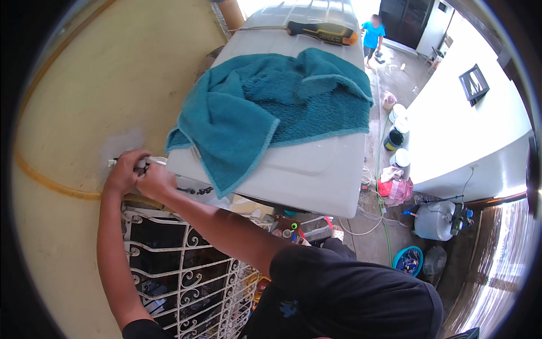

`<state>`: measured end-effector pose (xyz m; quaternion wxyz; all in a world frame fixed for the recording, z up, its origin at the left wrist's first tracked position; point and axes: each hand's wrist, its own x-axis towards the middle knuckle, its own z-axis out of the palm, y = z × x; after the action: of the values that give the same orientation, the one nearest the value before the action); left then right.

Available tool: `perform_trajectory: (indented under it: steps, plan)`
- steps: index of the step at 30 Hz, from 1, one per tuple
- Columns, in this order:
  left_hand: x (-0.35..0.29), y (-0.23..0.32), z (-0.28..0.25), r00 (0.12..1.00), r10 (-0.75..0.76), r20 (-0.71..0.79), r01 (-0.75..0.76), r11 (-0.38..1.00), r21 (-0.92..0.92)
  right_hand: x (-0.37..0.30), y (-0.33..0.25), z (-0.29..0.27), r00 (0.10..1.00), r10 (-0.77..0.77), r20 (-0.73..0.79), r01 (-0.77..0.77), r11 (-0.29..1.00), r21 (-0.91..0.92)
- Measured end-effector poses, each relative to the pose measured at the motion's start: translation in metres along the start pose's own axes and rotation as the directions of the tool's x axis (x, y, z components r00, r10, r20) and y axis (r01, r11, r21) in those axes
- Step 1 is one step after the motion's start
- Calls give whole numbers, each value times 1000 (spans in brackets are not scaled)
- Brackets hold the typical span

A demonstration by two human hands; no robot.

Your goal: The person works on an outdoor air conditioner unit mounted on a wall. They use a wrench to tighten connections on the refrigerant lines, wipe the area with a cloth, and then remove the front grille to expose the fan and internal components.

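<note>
At the near-left corner of a white casing (316,169), close against the yellowish wall (73,113), both hands meet at a small pale fitting (151,161), the item being worked on. Left hand (125,171): fingers bent over the fitting's wall side, closed around it with little gap visible. Right hand (157,182): curled nearly into a fist, fingers closed on the same fitting from the casing side; exact contact points hidden by the knuckles. Teal towel (237,107) draped rumpled across the casing from left edge to right edge, one corner hanging past the near edge. Screwdriver (322,33) lies along the far part of the casing, black-and-yellow handle end at the right edge, shaft directed left. Yellow ribbed hose (62,189) runs along the wall and passes behind the left wrist. Below the hands, a white scrolled grille (183,265). On the ground, well beyond the casing's right edge: blue basin (407,261) with contents not identifiable, and a row of buckets (400,158). Farther off, a person in a blue shirt (372,35).
</note>
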<state>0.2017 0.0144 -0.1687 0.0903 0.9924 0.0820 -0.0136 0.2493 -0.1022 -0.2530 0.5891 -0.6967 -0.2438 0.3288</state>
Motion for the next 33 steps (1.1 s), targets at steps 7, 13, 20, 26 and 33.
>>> perform_trajectory:
  steps: [7, 13, 20, 26, 33]
  plan:
    - [-3, -2, 3, 999, 24, -26, -24, 1000, 15, -3, 11, -3, 998, -55, -12, 55, 998, -36]
    - [-2, -11, 5, 1000, 18, -13, -17, 999, 52, 20, 39, 26, 986, -164, 18, 165, 977, -137]
    - [0, -12, 7, 1000, -6, -7, 6, 999, 35, 57, 79, 81, 880, -474, -11, 445, 835, -324]
    - [-1, -12, 5, 1000, -4, 24, 3, 999, 52, 37, 65, 59, 895, -438, -84, 420, 891, -171]
    - [5, -8, 0, 997, -30, 73, 30, 1000, 5, 24, 6, 32, 980, -151, 127, 166, 979, -118]
